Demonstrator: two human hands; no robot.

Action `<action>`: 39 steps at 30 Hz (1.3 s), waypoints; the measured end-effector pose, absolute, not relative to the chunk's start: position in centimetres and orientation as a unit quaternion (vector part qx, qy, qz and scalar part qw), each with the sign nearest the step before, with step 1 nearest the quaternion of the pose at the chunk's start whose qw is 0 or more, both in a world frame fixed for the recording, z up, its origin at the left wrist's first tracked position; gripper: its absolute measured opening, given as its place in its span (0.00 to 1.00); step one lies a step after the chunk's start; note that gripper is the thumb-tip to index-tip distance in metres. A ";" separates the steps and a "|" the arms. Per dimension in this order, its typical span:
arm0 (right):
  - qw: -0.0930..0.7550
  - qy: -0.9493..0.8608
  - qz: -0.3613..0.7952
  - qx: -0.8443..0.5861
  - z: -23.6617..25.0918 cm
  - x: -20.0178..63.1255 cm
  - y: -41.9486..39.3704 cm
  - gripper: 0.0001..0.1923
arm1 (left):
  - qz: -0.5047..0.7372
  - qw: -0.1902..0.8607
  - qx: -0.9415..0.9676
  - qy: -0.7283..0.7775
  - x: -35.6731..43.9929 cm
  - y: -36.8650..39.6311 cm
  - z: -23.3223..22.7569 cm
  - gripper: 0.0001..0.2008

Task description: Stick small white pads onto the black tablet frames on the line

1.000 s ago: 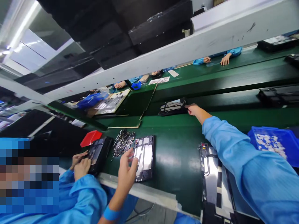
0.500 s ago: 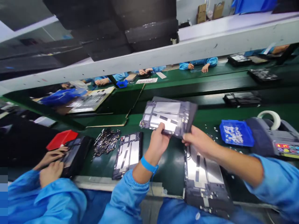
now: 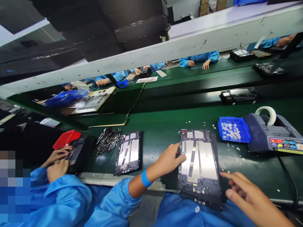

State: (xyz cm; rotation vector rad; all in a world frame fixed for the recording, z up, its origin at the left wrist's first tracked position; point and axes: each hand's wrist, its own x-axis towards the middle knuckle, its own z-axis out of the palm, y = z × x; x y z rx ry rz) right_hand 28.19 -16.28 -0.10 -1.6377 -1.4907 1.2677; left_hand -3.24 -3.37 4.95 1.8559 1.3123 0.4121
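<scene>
From my head camera, the tablet frame point(image 3: 199, 164) lies flat on the green bench point(image 3: 161, 132), long axis running away from me. My left hand point(image 3: 169, 160) pinches its left edge (nearer); my right hand point(image 3: 251, 195) hovers open, just beside its near right corner.

The right hand point(image 3: 251, 198) is cut off at the bottom edge at 5 o'clock, its wrist out of view. The tablet frame point(image 3: 199, 164) hides its near end over the surface point(image 3: 248, 164) edge. The tape dispenser point(image 3: 274, 132) at 3 o'clock runs off the right edge. Parts in the blue tray point(image 3: 233, 129) are too small to tell.
</scene>
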 end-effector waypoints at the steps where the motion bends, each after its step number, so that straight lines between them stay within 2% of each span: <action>1: 0.295 -0.561 0.458 -0.623 -0.4 28.4 -15.9 0.31 | 0.172 0.397 0.745 0.508 -3.3 -3.8 4.7 0.26; 3: 0.322 -0.552 0.440 -0.631 -1.0 28.5 -14.9 0.36 | 0.215 0.409 0.751 0.472 -3.0 -5.2 4.4 0.34; 6: 0.337 -0.569 0.445 -0.604 -1.9 28.2 -14.3 0.41 | 0.234 0.430 0.747 0.450 -2.5 -7.9 3.6 0.39; 10: 0.297 -0.579 0.477 -0.591 -2.0 28.9 -14.9 0.37 | 0.189 0.401 0.763 0.470 -3.5 -9.1 2.8 0.43; 13: 0.283 -0.561 0.437 -0.644 -0.6 29.9 -13.7 0.35 | 0.214 0.286 0.771 0.527 -4.2 -5.8 3.4 0.32; 15: 0.288 -0.577 0.391 -0.656 1.0 29.9 -12.0 0.35 | 0.187 0.201 0.813 0.513 -3.9 -2.6 4.4 0.25; 20: 0.285 -0.670 0.337 -0.597 5.1 27.7 -8.0 0.26 | 0.027 0.060 0.937 0.344 -2.1 2.5 6.9 0.24; 23: 0.289 -0.704 0.317 -0.566 6.4 26.3 -6.6 0.22 | 0.011 0.025 0.946 0.322 -2.3 3.0 7.3 0.18; 26: 0.296 -0.703 0.336 -0.552 6.9 24.6 -4.8 0.19 | 0.052 0.037 0.943 0.327 -3.0 2.9 7.1 0.13; 30: 0.287 -0.692 0.426 -0.507 6.9 21.1 -1.5 0.16 | 0.127 0.078 0.919 0.366 -3.4 2.3 5.7 0.15; 32: 0.274 -0.685 0.473 -0.482 6.5 19.5 -0.1 0.10 | 0.170 0.098 0.901 0.386 -3.4 1.6 4.9 0.14; 34: 0.272 -0.670 0.501 -0.476 6.0 18.5 0.7 0.05 | 0.231 0.133 0.876 0.401 -3.2 0.8 4.2 0.13; 36: 0.285 -0.649 0.514 -0.483 5.4 18.2 0.9 0.04 | 0.304 0.187 0.829 0.431 -2.9 -0.2 3.8 0.09; 37: 0.293 -0.639 0.517 -0.487 5.2 18.2 0.7 0.04 | 0.328 0.224 0.799 0.451 -2.7 -0.8 3.7 0.09; 39: 0.304 -0.631 0.517 -0.493 4.9 18.4 0.4 0.05 | 0.344 0.299 0.740 0.495 -2.2 -1.8 3.8 0.17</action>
